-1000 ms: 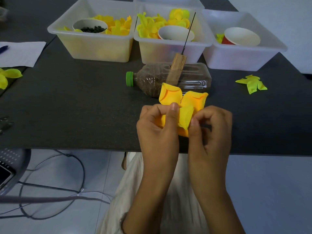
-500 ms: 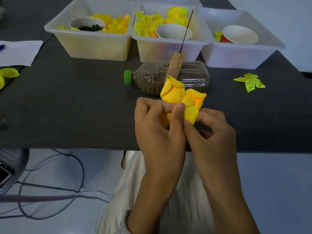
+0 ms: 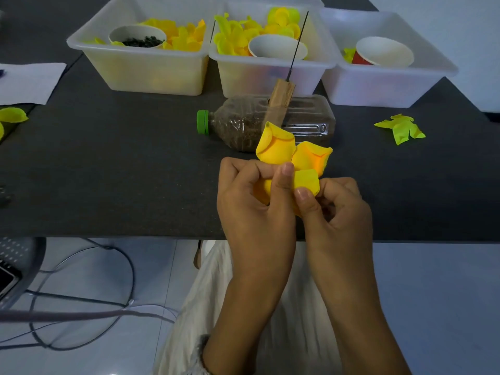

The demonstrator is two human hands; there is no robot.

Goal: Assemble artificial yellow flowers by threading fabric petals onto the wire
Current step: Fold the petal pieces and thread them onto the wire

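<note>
- Pinching the yellow fabric petals [image 3: 289,158] from both sides, the two hands hold the piece just above the near edge of the dark surface [image 3: 108,171], in front of the bottle.
- Left hand [image 3: 251,201]: fingers curl round the left part of the petal cluster, with the thumb pressed upright against its middle. This grip appears to steady the piece.
- Right hand [image 3: 335,212]: thumb and curled fingers clamp the lower right petal, probably to spread or turn it for threading.
- Two petals stand free above the fingers, cupped and open upward; they are close behind the knuckles and well short of the wire.
- Wire [image 3: 297,41]: it rises, tilted, from a wooden block [image 3: 281,96] set on a plastic bottle [image 3: 270,123] lying on its side. The bottle's dark fill likely serves as ballast, so the wire stays up while petals are pushed on.
- Three white bins [image 3: 151,74] sit behind the bottle, within reach, holding loose petals and paper cups.
- A loose green-yellow piece [image 3: 400,128] lies well apart to the right.
- Hidden: the centre of the held petals, and any threading hole, are covered by the thumbs. The lower petals are masked by the palms.
- The contents of the left cup are dark and too small to identify.
</note>
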